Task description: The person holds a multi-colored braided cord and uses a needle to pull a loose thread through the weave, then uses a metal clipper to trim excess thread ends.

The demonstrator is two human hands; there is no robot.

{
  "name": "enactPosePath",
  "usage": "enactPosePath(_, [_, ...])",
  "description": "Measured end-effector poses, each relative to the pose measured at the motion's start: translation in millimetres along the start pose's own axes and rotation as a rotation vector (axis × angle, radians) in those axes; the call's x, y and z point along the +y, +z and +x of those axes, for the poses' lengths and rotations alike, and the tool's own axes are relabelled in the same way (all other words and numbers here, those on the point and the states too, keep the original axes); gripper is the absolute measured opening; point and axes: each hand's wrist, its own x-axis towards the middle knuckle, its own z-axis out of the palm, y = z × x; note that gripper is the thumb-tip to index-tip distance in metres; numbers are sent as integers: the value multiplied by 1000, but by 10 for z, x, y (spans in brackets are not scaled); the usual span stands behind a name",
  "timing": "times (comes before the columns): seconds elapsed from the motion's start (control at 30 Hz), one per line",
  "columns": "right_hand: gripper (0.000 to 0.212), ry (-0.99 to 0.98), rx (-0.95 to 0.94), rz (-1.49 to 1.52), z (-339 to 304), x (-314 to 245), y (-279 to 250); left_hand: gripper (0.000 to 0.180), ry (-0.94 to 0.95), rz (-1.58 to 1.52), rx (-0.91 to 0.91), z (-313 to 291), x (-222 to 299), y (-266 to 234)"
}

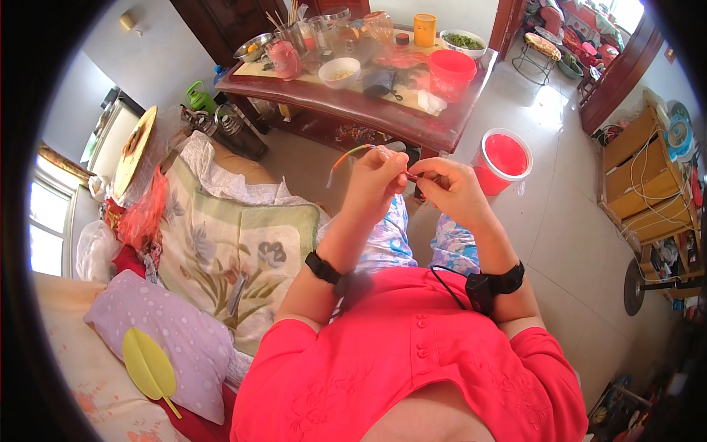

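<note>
Both hands are raised close together in front of my chest, above my lap. Between thumb and fingers, my left hand [377, 181] pinches a small bundle of thin coloured wires [345, 157]. Orange and green strands curve out to its left and end in a pale tip. My right hand [451, 190] has thumb and forefinger closed at the left fingertips, on a small dark reddish piece [412, 176]. Whether that piece belongs to the wires, I cannot tell. Dark bands circle both wrists.
Ahead stands a dark red table [324, 104] with bowls, cups and a red tub. A red bucket [505, 158] with a white rim sits on the floor beyond my right hand. A cloth-covered sofa [221, 243] lies left, a wooden cabinet [641, 173] right.
</note>
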Motion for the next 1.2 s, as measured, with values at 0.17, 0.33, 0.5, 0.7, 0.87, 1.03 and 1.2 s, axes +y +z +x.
enactPosePath(0.17, [12,-18,11,-97,5,50,-19,4,610,1029,-86,57,-96,-187])
enactPosePath(0.33, [10,57,32,-95,1,83,-72,15,-10,-1,-117,-30,28,-47])
enactPosePath(0.5, [13,131,-2,-30,3,42,-81,10,93,267,-82,-41,87,-104])
enactPosePath(0.7, [12,66,-12,-69,-4,-35,-84,5,17,166,-3,-67,118,-7])
enactPosePath(0.87, [8,95,2,13,-20,-45,-52,9,68,266,-4,-70,57,43])
enactPosePath(1.03, [14,220,-6,38,-18,-75,-58,11,158,357,18,-73,19,24])
enactPosePath(1.2, [17,250,-5,172,-18,-103,-43,13,195,342,8,-89,3,80])
